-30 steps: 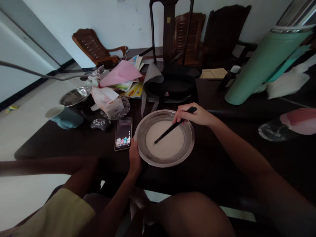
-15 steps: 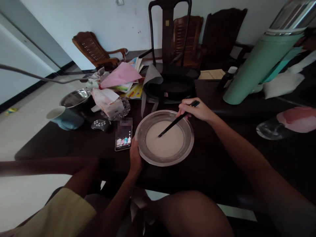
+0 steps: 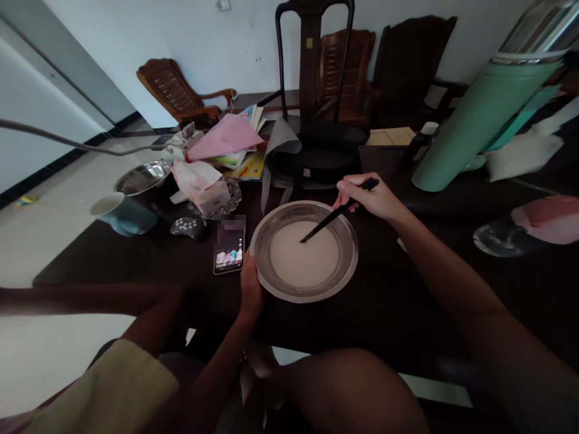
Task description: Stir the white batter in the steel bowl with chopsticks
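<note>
A wide metal bowl (image 3: 350, 265) of whitish, batter-like liquid (image 3: 303, 265) rests on the dark table in front of me. My left hand (image 3: 251, 288) is closed against the bowl's left side, its fingers partly hidden by the rim. Above the far right rim, my right hand (image 3: 367, 196) grips a pair of black chopsticks (image 3: 324, 223). They slant down to the left, their tips at the liquid's surface near the middle. A phone (image 3: 230, 250) with its screen lit lies just left of the bowl.
Left on the table are a blue mug (image 3: 131, 216), game controller (image 3: 187, 228), steel bowl (image 3: 145, 176) and tissue pack (image 3: 203, 187). A black bag (image 3: 316, 160) lies behind, a green thermos (image 3: 484, 120) stands right. Another person's sleeve (image 3: 108, 392) is at lower left.
My right hand and the chopsticks have shifted right, their tips moving right and slightly away from me through the liquid. My left hand stays at the bowl; the whole view shifts slightly.
</note>
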Tool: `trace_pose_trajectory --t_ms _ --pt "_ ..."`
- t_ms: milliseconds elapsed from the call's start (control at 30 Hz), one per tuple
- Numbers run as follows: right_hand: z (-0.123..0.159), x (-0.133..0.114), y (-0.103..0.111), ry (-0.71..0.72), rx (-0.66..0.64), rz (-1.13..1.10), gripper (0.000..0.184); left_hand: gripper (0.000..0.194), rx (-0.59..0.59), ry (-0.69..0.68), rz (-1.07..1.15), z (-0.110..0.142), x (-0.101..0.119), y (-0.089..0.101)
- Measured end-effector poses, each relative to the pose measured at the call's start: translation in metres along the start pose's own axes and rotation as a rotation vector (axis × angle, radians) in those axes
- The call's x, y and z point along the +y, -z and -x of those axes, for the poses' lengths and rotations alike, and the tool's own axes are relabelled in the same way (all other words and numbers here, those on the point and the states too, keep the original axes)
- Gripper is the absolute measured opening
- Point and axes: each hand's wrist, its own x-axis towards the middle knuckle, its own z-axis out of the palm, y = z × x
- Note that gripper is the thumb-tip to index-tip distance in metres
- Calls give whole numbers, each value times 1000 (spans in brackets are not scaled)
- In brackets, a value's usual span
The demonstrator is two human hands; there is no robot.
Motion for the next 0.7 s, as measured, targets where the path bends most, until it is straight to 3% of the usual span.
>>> trace_pose_trajectory --t_ms 200,267,433,500,633,700 --pt "5 -7 -8 -47 -251 16 41 34 -9 11 3 1 5 0" --pt "4 -6 -11 -29 -235 36 38 33 -13 7 -1 2 6 1" --pt "3 -6 0 -25 -37 30 44 36 -13 29 -5 2 6 0" --pt "4 -9 2 -29 -72 23 46 36 -6 28 -11 2 6 0" --pt "6 -13 -5 -53 -270 27 37 38 -1 34 -14 1 4 -1" --pt "5 -11 -8 -52 -273 28 33 39 -5 28 -10 0 4 -1"
